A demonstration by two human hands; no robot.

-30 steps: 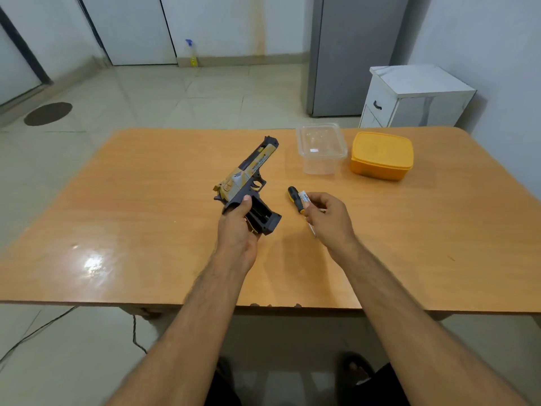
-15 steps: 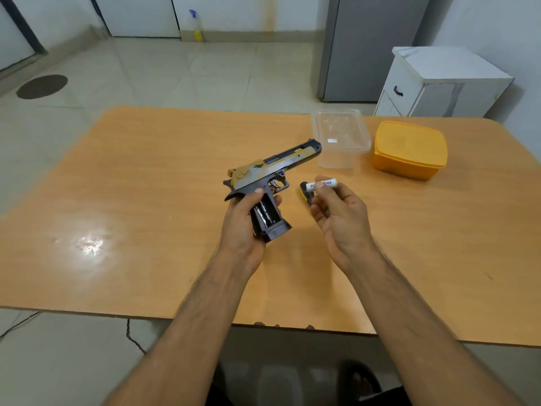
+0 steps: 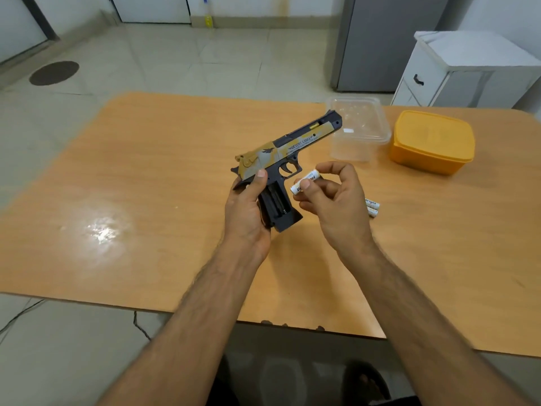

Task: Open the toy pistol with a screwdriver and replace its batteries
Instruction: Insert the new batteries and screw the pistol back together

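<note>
My left hand point(image 3: 248, 209) grips the toy pistol point(image 3: 288, 148) by its black handle, above the table, barrel pointing up and right. The pistol is tan and black, and the battery bay point(image 3: 275, 202) in the handle lies open. My right hand point(image 3: 330, 200) pinches a white battery point(image 3: 304, 181) between thumb and fingers, just right of the handle. Two more white batteries point(image 3: 372, 208) lie on the table behind my right hand, partly hidden by it. I see no screwdriver.
On the wooden table point(image 3: 146, 200), a clear plastic box point(image 3: 358, 128) stands at the back right, with a yellow lidded box point(image 3: 431, 142) beside it. Beyond the table are a white cabinet point(image 3: 468, 68) and a grey fridge point(image 3: 389, 42).
My left hand has turned the pistol so its side and open handle face me. My right hand has lifted the battery off the table and brought it close to the handle.
</note>
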